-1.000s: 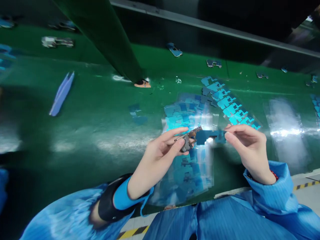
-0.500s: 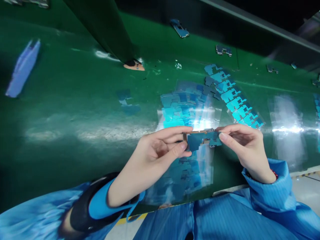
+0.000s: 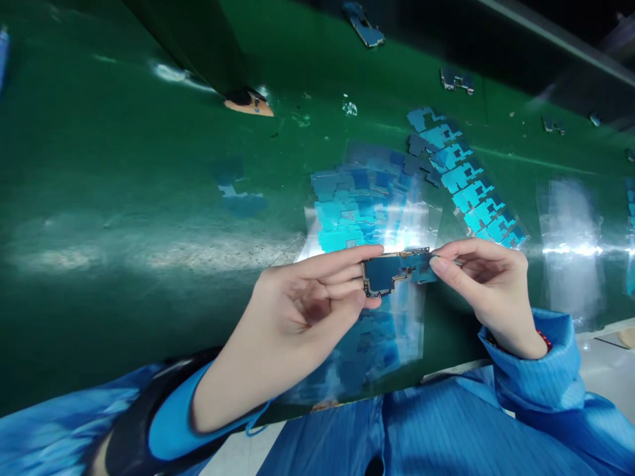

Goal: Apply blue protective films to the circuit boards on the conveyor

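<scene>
At the far left edge of the frame, a sliver of a purple tool (image 3: 2, 56) shows; from there a wide stretch of green table (image 3: 124, 152) gives the left arm room at its side. A dark post (image 3: 193, 39) slants down at upper left, well apart from both hands. The left hand (image 3: 307, 304), centre, is half curled, thumb and fingers pinching the left end of a board (image 3: 407, 270). Blue film (image 3: 383, 272) lies over the board, its rim showing along the top and left. Behind are film sheets (image 3: 342, 218). The right hand (image 3: 486, 284), nearly closed, pinches the film's right end between thumb and finger; a film strip (image 3: 466, 178) sits just beyond it. The table's near edge slants up toward the right edge. A second ago, board and film were apart at differing angles; now they line up.
</scene>
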Demonstrator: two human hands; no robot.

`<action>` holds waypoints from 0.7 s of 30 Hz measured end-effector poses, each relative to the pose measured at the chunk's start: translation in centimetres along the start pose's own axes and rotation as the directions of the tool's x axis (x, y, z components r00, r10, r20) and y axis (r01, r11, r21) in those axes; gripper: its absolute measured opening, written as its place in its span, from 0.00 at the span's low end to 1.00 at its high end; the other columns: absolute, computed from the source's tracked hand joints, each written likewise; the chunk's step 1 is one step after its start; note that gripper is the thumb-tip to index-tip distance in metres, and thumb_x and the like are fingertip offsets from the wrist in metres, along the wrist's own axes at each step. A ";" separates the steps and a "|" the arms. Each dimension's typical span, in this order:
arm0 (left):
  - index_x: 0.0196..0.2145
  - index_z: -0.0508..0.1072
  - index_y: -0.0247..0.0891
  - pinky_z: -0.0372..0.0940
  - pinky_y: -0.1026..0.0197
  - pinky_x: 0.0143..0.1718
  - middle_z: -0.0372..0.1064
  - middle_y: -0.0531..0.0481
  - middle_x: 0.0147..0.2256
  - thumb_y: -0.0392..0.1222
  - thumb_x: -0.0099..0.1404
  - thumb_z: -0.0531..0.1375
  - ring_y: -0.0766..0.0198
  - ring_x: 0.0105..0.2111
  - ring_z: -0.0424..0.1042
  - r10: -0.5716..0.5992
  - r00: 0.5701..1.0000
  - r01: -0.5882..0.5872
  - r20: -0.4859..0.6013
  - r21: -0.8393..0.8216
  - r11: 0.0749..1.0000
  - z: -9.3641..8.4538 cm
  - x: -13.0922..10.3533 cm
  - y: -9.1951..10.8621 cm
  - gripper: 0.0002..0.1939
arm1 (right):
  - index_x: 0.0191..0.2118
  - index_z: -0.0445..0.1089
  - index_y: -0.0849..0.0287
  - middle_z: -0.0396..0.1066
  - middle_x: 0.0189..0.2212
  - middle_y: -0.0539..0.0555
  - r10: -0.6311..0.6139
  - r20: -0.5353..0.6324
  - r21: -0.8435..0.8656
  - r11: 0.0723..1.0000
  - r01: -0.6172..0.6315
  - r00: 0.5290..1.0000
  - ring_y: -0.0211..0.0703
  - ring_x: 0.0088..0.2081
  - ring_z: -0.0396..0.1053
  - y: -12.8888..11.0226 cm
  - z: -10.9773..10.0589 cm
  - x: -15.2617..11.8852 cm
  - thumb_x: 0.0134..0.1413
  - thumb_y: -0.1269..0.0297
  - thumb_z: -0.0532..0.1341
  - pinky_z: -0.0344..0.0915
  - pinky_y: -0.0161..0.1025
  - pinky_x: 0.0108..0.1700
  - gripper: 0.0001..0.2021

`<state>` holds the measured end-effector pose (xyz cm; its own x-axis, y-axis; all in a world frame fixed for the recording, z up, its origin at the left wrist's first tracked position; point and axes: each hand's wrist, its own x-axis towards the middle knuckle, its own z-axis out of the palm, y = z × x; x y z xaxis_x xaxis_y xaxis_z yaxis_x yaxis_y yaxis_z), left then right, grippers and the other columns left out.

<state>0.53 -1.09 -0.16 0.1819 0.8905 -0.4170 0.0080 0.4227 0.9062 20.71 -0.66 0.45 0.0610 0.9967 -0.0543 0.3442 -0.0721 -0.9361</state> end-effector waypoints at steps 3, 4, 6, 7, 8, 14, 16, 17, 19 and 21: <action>0.44 0.79 0.43 0.77 0.58 0.35 0.77 0.53 0.27 0.38 0.55 0.64 0.57 0.29 0.79 -0.008 1.000 0.008 -0.010 0.012 1.000 0.0 -0.2 0.1 0.17 | 0.27 0.75 0.55 0.77 0.25 0.47 -0.002 -0.004 -0.025 1.000 0.002 1.000 0.35 0.25 0.74 -0.1 0.0 0.0 0.46 0.70 0.69 0.76 0.30 0.27 0.04; 0.44 0.79 0.43 0.77 0.58 0.35 0.77 0.53 0.27 0.38 0.55 0.64 0.57 0.29 0.79 -0.008 1.000 0.008 -0.015 0.013 1.000 0.0 -0.2 0.2 0.17 | 0.27 0.75 0.55 0.77 0.25 0.47 -0.004 -0.003 -0.031 1.000 0.004 1.000 0.35 0.25 0.74 -0.1 0.0 0.0 0.46 0.70 0.70 0.76 0.30 0.27 0.04; 0.44 0.80 0.43 0.77 0.58 0.35 0.76 0.53 0.26 0.38 0.55 0.64 0.57 0.28 0.79 -0.004 1.000 0.004 -0.021 0.019 1.000 0.0 -0.2 0.2 0.17 | 0.27 0.75 0.55 0.77 0.24 0.47 -0.013 0.000 -0.041 0.999 0.013 1.000 0.35 0.24 0.74 -0.1 0.0 0.0 0.46 0.69 0.70 0.76 0.30 0.27 0.04; 0.44 0.80 0.43 0.77 0.57 0.34 0.76 0.53 0.25 0.39 0.55 0.64 0.57 0.28 0.79 -0.002 1.000 0.002 -0.021 0.022 1.000 0.0 -0.2 0.2 0.17 | 0.27 0.75 0.55 0.77 0.24 0.47 -0.018 0.002 -0.045 0.999 0.018 1.000 0.36 0.24 0.74 -0.2 0.0 0.0 0.46 0.69 0.69 0.76 0.30 0.26 0.04; 0.44 0.80 0.43 0.77 0.56 0.34 0.76 0.53 0.25 0.39 0.55 0.64 0.57 0.28 0.79 0.000 1.000 0.001 -0.021 0.023 1.000 0.0 -0.2 0.1 0.17 | 0.27 0.75 0.55 0.77 0.24 0.47 -0.023 0.005 -0.048 0.999 0.023 1.000 0.36 0.24 0.74 -0.2 0.0 0.0 0.47 0.69 0.69 0.76 0.30 0.26 0.04; 0.44 0.80 0.43 0.78 0.55 0.33 0.76 0.52 0.25 0.39 0.53 0.64 0.56 0.27 0.78 0.020 1.000 -0.019 -0.006 0.034 0.999 -0.2 0.3 -0.5 0.19 | 0.29 0.76 0.55 0.77 0.25 0.46 -0.044 0.014 -0.040 0.998 0.045 0.999 0.35 0.26 0.75 -0.2 0.0 -0.1 0.46 0.75 0.68 0.77 0.30 0.30 0.07; 0.44 0.80 0.44 0.78 0.56 0.33 0.76 0.53 0.25 0.38 0.52 0.64 0.56 0.27 0.78 0.033 0.999 -0.033 0.006 0.023 0.999 -0.2 0.3 -0.6 0.20 | 0.28 0.76 0.54 0.77 0.25 0.46 -0.038 0.008 -0.038 0.999 0.038 0.999 0.35 0.26 0.74 -0.2 0.0 -0.1 0.45 0.75 0.68 0.76 0.30 0.29 0.07; 0.44 0.80 0.44 0.77 0.56 0.33 0.76 0.53 0.25 0.37 0.51 0.64 0.57 0.26 0.78 0.032 0.999 -0.032 0.008 0.017 0.999 -0.2 0.3 -0.6 0.20 | 0.28 0.76 0.54 0.77 0.25 0.46 -0.033 0.005 -0.040 0.999 0.034 0.999 0.35 0.26 0.74 -0.2 0.1 -0.1 0.45 0.75 0.69 0.76 0.30 0.29 0.07; 0.44 0.80 0.44 0.77 0.57 0.34 0.76 0.54 0.25 0.36 0.52 0.63 0.59 0.25 0.78 0.016 1.000 -0.016 0.004 0.007 1.000 -0.1 0.2 -0.4 0.20 | 0.28 0.76 0.55 0.77 0.25 0.47 -0.025 0.000 -0.045 0.999 0.025 1.000 0.36 0.25 0.74 -0.2 0.1 -0.1 0.45 0.75 0.69 0.76 0.31 0.28 0.07; 0.44 0.80 0.45 0.77 0.59 0.35 0.76 0.55 0.25 0.35 0.52 0.63 0.61 0.25 0.78 -0.003 1.000 0.003 -0.014 0.000 1.000 0.0 0.1 -0.3 0.19 | 0.28 0.76 0.55 0.77 0.25 0.47 -0.022 0.002 -0.042 0.999 0.022 1.000 0.36 0.26 0.74 -0.2 0.1 -0.1 0.46 0.74 0.69 0.77 0.32 0.29 0.06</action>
<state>0.50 -1.15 -0.43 0.1685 0.8913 -0.4209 0.0085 0.4256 0.9049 20.51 -0.71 0.59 0.0519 0.9981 -0.0341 0.3846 -0.0515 -0.9216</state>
